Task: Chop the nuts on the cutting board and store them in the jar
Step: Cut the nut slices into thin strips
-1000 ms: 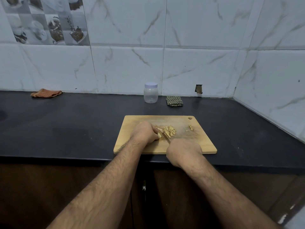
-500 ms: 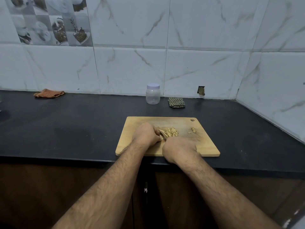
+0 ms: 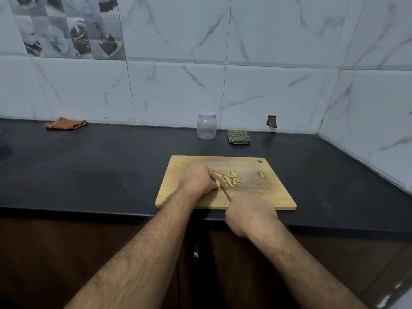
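Nearest, two bare forearms reaching in from the near edge over dark brown cabinet doors (image 3: 89, 253) below the desk.

Right hand (image 3: 250, 214) at the near edge of the wooden cutting board (image 3: 274, 195), fingers curled tight around a knife handle hidden under the fist. Knife blade (image 3: 225, 192) slanting away to the far left from that fist, tip toward the left hand; only a short dark stretch of it visible.

Left hand (image 3: 198, 180) a little farther, resting on the board left of centre, fingers curled down at the blade's left side, apparently pinning a nut, though the piece itself is too small to make out.

Just right of the left hand, touching the blade's far side, a heap of pale slivered nuts (image 3: 229, 178) on the middle of the board. Well to the right, near the board's hanging hole, a few small nut pieces (image 3: 261, 174) lying apart from the heap.

Board flat on the black desk (image 3: 100, 170), near edge just beside the desk's front edge.

Farther back, by the wall, a clear plastic jar (image 3: 206, 128) standing upright with its pale lid on, empty as far as visible. Just right of it, a folded green checked cloth (image 3: 238, 137). Far left along the wall, a crumpled orange cloth (image 3: 65, 123).

Behind all, white marbled wall tiles (image 3: 278, 90), with a small broken hole (image 3: 272, 122) low on the wall beyond the green cloth.
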A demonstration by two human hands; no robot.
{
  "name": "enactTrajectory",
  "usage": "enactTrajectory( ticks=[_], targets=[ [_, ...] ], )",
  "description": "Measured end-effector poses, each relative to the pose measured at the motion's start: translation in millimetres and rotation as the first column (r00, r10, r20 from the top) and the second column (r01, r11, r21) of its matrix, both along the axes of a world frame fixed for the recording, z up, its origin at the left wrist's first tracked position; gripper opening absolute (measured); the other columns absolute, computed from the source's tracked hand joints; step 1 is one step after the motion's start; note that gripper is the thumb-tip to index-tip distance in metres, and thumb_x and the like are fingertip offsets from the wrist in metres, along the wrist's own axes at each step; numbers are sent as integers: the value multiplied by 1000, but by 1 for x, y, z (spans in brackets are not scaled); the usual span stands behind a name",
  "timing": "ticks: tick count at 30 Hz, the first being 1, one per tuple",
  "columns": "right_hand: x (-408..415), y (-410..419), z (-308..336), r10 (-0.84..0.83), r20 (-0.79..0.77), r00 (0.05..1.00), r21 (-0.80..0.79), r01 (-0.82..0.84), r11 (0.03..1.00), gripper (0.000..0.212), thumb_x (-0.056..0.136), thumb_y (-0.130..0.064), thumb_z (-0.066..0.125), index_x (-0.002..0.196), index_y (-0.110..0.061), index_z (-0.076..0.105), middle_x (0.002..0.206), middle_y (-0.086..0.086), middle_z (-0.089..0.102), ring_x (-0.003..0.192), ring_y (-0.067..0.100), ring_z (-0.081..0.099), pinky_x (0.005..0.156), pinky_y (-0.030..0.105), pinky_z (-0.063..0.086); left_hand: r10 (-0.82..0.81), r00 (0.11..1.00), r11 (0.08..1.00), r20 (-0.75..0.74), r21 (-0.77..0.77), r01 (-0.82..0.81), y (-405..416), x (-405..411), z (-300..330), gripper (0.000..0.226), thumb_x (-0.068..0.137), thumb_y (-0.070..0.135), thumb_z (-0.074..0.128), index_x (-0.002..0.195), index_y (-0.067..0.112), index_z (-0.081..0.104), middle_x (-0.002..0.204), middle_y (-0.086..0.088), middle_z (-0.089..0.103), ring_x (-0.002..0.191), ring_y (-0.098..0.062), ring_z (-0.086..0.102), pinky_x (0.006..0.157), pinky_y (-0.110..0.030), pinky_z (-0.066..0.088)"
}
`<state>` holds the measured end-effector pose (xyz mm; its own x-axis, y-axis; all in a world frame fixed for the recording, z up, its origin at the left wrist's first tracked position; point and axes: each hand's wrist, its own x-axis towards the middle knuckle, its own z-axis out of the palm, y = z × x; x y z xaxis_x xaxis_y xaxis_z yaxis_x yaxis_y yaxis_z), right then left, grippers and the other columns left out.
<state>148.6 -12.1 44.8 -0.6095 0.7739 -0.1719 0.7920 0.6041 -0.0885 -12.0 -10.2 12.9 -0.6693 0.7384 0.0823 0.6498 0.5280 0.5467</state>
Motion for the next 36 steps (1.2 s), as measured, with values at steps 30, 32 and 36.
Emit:
enactTrajectory(
  ticks=[30,32,36],
  targets=[
    [-26,8,5,29,7,1000,64,-29,998,29,97,-15,49,122,-14,62,126,6,61,111,24,57,75,34,39,51,994,996,98,70,-58,-4,6,-1,13,78,21,76,70,28,69,93,15,71,91,-7,63,69,-23,46],
    [-26,8,6,30,4,1000,58,-30,998,29,97,-16,48,124,-14,61,126,7,61,112,24,57,76,35,39,54,994,996,95,66,-60,-3,5,-1,16,78,21,76,67,29,68,93,16,71,91,-7,64,71,-23,49],
    [-25,9,6,38,7,999,56,-39,998,31,98,-17,47,126,-13,60,128,7,60,113,24,57,77,35,40,52,994,996,99,61,-58,-2,4,-1,16,78,21,77,68,30,68,95,16,71,91,-7,63,74,-24,51]
  ],
)
